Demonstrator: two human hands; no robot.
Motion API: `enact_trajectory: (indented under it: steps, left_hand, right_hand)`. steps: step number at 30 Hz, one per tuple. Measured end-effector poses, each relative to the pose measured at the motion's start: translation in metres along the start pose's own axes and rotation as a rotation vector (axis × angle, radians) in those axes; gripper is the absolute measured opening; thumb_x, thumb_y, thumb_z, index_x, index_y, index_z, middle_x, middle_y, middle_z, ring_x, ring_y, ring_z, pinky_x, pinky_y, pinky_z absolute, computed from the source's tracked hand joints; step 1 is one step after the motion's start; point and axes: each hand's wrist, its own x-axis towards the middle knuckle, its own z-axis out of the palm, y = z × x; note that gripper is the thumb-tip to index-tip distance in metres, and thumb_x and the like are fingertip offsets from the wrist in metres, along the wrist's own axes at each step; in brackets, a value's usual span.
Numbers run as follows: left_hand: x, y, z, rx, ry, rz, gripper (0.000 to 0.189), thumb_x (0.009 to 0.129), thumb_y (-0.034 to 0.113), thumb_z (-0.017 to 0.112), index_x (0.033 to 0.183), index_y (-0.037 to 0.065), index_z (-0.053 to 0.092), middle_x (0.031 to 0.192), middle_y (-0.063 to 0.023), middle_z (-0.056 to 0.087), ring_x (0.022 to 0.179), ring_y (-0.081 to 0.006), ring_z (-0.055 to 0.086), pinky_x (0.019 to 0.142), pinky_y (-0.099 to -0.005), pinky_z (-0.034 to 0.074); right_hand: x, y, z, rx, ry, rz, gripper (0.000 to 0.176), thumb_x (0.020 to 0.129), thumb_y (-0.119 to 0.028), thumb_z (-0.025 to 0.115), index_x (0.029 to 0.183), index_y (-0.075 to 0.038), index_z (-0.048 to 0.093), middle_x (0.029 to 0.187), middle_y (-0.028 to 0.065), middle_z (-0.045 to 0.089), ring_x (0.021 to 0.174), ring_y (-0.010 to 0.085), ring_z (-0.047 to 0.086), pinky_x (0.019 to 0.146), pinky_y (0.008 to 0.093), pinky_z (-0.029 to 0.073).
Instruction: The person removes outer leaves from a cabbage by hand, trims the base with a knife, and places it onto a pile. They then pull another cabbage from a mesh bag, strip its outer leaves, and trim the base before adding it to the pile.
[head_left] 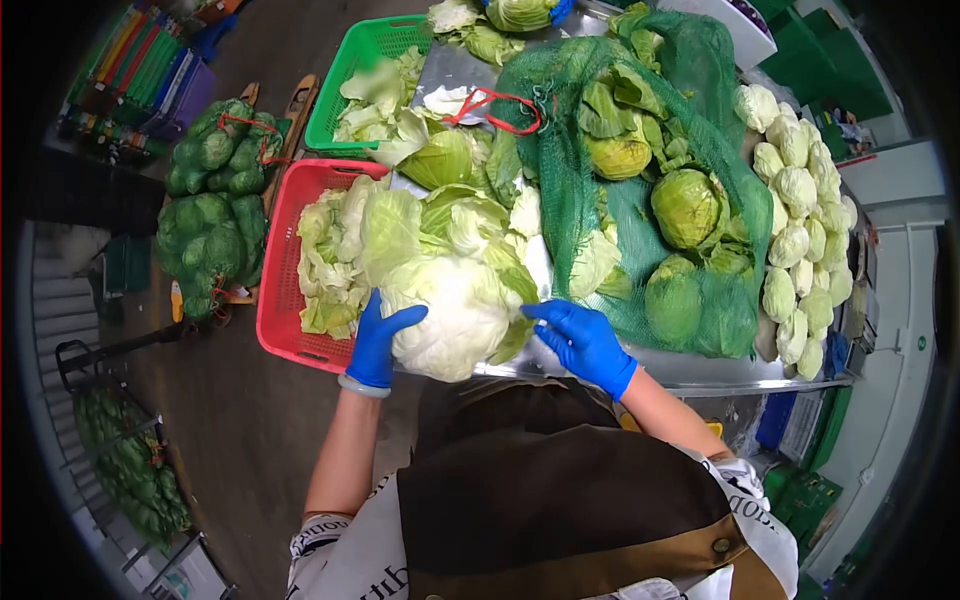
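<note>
A large pale cabbage (450,315) is at the front edge of the metal table, its outer leaves spread at the top. My left hand (376,343), in a blue glove, supports its left side with the thumb laid over the front. At its right side my right hand (585,345), also gloved in blue, has its fingertips pinched at the edge of a green outer leaf (515,335). Loose leaves and a greener cabbage (440,160) lie just behind. To the right, a green mesh bag (625,305) holds several cabbages with dark outer leaves.
A red crate (277,270) of leaves stands left, with a green crate (325,100) behind it. Trimmed cabbages (795,190) are piled at the table's right end. Bagged cabbages (210,240) sit on a pallet on the floor. A blue-gloved hand (562,10) shows at the far side.
</note>
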Motion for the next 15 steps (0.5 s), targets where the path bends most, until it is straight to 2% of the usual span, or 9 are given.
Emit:
enact_trajectory:
  steps: [2, 3, 6, 12, 15]
  left_hand:
    - [-0.006, -0.003, 0.001, -0.027, -0.021, -0.103, 0.06, 0.074, 0.008, 0.068, 0.13, 0.001, 0.046, 0.119, -0.0097, 0.057, 0.108, -0.0207, 0.056, 0.094, -0.0333, 0.045]
    - [-0.008, -0.004, 0.003, -0.043, -0.028, -0.131, 0.06, 0.075, 0.008, 0.068, 0.13, 0.001, 0.046, 0.12, -0.0097, 0.057, 0.109, -0.0208, 0.056, 0.094, -0.0333, 0.045]
    - [-0.013, -0.015, -0.001, -0.105, -0.022, -0.223, 0.058, 0.076, 0.01, 0.068, 0.129, 0.001, 0.048, 0.12, -0.0099, 0.058, 0.11, -0.0212, 0.056, 0.095, -0.0332, 0.045]
    - [-0.011, -0.036, -0.011, -0.161, -0.026, -0.323, 0.056, 0.078, 0.012, 0.067, 0.13, 0.001, 0.047, 0.121, -0.0099, 0.057, 0.111, -0.0213, 0.056, 0.095, -0.0331, 0.045]
    - [-0.01, -0.046, -0.02, -0.177, -0.06, -0.354, 0.055, 0.081, 0.012, 0.064, 0.132, 0.002, 0.045, 0.123, -0.0111, 0.057, 0.112, -0.0234, 0.056, 0.095, -0.0356, 0.046]
  right_hand:
    - [-0.004, -0.015, -0.009, -0.207, -0.194, -0.072, 0.023, 0.087, -0.02, 0.058, 0.108, -0.012, 0.063, 0.087, 0.0063, 0.064, 0.07, 0.0245, 0.063, 0.056, 0.0351, 0.05]
    - [-0.007, -0.014, -0.006, -0.302, -0.213, -0.108, 0.022, 0.087, -0.023, 0.057, 0.105, -0.012, 0.062, 0.081, 0.0039, 0.062, 0.064, 0.0235, 0.061, 0.051, 0.0374, 0.049]
    - [-0.016, -0.01, 0.001, -0.411, -0.271, -0.068, 0.023, 0.087, -0.023, 0.057, 0.106, -0.012, 0.062, 0.077, 0.0047, 0.059, 0.06, 0.0233, 0.059, 0.049, 0.0373, 0.047]
    - [-0.02, -0.024, 0.011, -0.465, -0.215, -0.027, 0.023, 0.086, -0.023, 0.057, 0.105, -0.011, 0.059, 0.072, 0.0059, 0.055, 0.057, 0.0236, 0.058, 0.046, 0.0385, 0.045]
    - [-0.027, -0.026, 0.012, -0.494, -0.266, 0.018, 0.025, 0.088, -0.023, 0.057, 0.109, -0.011, 0.059, 0.068, 0.0089, 0.056, 0.054, 0.0269, 0.057, 0.047, 0.039, 0.045]
